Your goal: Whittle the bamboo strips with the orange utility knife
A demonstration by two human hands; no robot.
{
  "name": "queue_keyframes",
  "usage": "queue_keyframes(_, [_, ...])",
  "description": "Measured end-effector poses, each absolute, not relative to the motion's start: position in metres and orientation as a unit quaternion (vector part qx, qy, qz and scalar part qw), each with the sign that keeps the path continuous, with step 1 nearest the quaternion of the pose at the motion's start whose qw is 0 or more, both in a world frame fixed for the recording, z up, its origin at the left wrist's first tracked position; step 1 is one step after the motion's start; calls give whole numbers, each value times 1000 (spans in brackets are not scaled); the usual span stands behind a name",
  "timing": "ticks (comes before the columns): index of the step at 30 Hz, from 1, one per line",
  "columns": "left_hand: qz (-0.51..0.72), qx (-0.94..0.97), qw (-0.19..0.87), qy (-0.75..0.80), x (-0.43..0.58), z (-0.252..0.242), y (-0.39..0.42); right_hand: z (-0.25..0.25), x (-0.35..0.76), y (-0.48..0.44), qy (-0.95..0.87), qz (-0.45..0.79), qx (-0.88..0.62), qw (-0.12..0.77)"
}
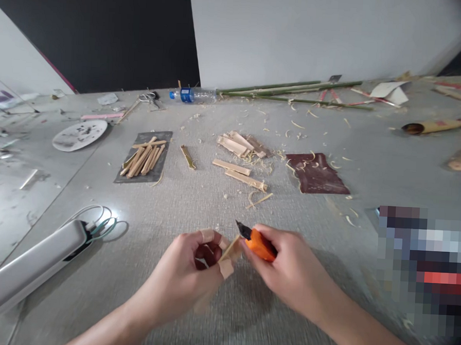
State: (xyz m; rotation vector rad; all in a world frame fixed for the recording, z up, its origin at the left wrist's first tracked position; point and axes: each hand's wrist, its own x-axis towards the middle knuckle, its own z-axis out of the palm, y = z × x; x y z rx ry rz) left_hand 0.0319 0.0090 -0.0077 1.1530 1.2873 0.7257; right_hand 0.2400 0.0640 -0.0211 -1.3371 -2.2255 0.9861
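Note:
My left hand (194,266) pinches a small bamboo strip (231,249) between thumb and fingers; tape or bandage wraps some of the fingertips. My right hand (291,263) is wrapped round an orange utility knife (261,244), its dark blade pointing up and left. The right thumb is close to the strip's upper end, and I cannot tell whether they touch. Beyond the hands lie two loose bamboo strips (245,180), a pile of wider bamboo pieces (237,143) and curly shavings (264,166).
Thin sticks (148,158) lie on dark sandpaper (118,178) at left, with brown sandpaper (319,174) at right. A white power bank or lamp (32,265) with a cable sits near left. A bottle (196,95), green bamboo stalks (281,91) and a plate (81,134) lie farther back.

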Motion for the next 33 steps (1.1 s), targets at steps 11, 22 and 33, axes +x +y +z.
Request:
queue_keyframes(11, [322,464,614,551,28,-13,10,-15,242,64,-781,372,-467,183])
queue_keyframes(22, [307,437,646,546,34,-11,9,-24,239,62,-791,329,-486,176])
queue_keyframes(33, [317,481,604,550,31,-10,9,-13,238,62,-783,351,-487,165])
